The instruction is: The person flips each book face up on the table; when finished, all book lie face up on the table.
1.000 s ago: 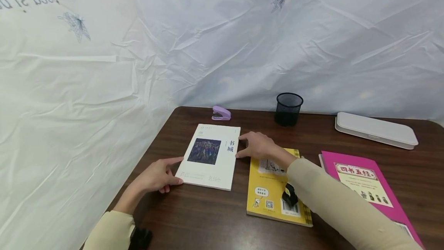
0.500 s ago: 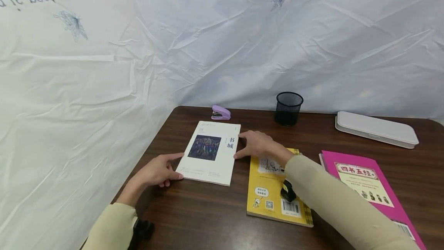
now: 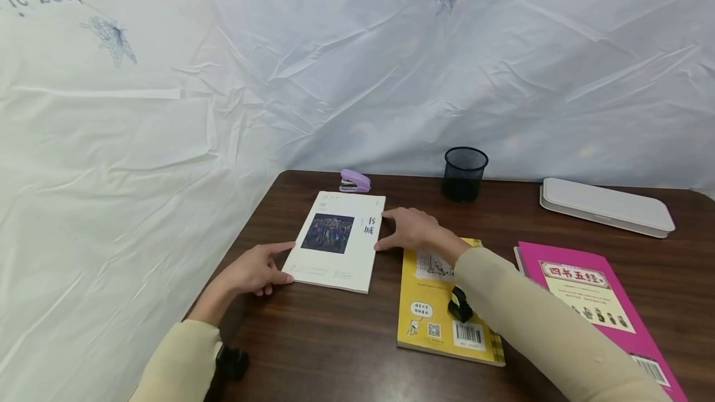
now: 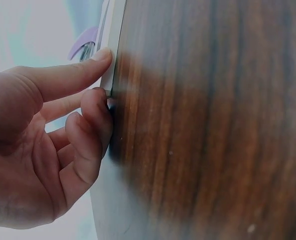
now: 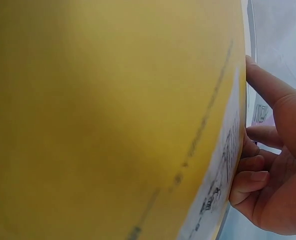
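Observation:
A white book (image 3: 336, 242) with a dark picture on its cover lies flat on the brown table, left of the middle. My left hand (image 3: 256, 270) touches its near left corner: the index finger reaches the left edge and the thumb the front edge. In the left wrist view, the other fingers of my left hand (image 4: 47, 135) curl beside the book's corner, low by the tabletop. From the opposite side, my right hand (image 3: 412, 228) touches the book's right edge with thumb and index fingertip spread apart. That forearm passes over a yellow book (image 3: 427, 327).
A purple stapler (image 3: 355, 181) stands just behind the white book. Farther right are a black mesh pen holder (image 3: 464, 175) and a white case (image 3: 606, 207). A pink book (image 3: 609, 290) lies right of the yellow one. White sheeting (image 3: 357, 98) hangs behind and at left.
The white book has slid a little away from me towards the stapler, with both hands moving along at its edges. The other things have stayed where they were.

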Demonstrator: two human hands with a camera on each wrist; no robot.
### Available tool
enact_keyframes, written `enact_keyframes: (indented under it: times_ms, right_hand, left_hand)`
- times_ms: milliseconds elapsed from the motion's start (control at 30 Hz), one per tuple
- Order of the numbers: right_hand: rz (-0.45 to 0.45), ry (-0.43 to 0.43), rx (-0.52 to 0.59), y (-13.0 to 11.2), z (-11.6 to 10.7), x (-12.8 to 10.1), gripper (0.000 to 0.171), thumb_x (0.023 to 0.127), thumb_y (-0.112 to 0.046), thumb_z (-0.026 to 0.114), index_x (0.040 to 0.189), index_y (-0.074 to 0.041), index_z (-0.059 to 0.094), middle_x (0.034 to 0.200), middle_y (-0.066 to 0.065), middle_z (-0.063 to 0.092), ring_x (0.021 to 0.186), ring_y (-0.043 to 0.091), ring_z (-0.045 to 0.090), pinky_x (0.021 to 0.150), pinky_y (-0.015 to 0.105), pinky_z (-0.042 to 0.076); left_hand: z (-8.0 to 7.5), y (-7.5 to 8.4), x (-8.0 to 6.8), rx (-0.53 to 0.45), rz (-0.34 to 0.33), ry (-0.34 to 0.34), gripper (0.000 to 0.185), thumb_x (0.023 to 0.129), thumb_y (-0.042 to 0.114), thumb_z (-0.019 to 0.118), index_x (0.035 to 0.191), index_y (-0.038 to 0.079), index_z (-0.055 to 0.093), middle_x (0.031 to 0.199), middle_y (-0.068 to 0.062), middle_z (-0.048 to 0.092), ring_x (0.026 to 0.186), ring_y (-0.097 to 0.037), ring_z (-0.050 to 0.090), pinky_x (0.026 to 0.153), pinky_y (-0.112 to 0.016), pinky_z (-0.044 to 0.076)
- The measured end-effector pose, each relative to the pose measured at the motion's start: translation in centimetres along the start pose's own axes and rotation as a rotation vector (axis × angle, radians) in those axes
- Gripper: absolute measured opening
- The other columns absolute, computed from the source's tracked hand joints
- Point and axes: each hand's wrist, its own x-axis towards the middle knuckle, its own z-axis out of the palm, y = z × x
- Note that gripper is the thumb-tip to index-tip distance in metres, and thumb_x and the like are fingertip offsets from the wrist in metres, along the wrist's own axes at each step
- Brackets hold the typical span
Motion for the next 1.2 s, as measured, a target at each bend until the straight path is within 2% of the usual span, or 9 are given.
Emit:
enact_keyframes:
  times_ms: [533,1000,1200]
  right_hand:
    - [0.007,0.004,-0.011,-0.01,0.05,0.21,0.086,0.089,-0.055,0.081,0.160,-0.020,0.049,0.162,0.012,0.051,0.132,0.034,0.054,0.113,0.062,0.044]
    - [0.024,-0.002,-0.009,0.00,0.03,0.49,0.088,0.088,-0.056,0.082,0.161,-0.021,0.048,0.163,0.013,0.049,0.131,0.035,0.053,0.115,0.063,0.042]
    - [0.020,0.002,-0.005,0.09,0.08,0.45,0.087,0.088,-0.055,0.082,0.161,-0.021,0.048,0.162,0.013,0.050,0.129,0.034,0.053,0.113,0.062,0.043]
  left_hand:
    - [-0.05,0.11,0.07,-0.004,0.017,0.008,0.077,0.091,0.011,0.083,0.159,0.007,0.048,0.066,-0.009,0.061,0.049,-0.016,0.058,0.046,-0.027,0.046]
    - [-0.08,-0.10,0.61,-0.015,-0.011,-0.008,0.078,0.091,0.013,0.084,0.159,0.008,0.047,0.066,-0.009,0.062,0.050,-0.016,0.059,0.046,-0.026,0.045]
    - [-0.06,-0.08,0.50,-0.024,-0.004,-0.004,0.078,0.091,0.012,0.083,0.159,0.008,0.047,0.066,-0.009,0.062,0.051,-0.017,0.059,0.046,-0.026,0.045]
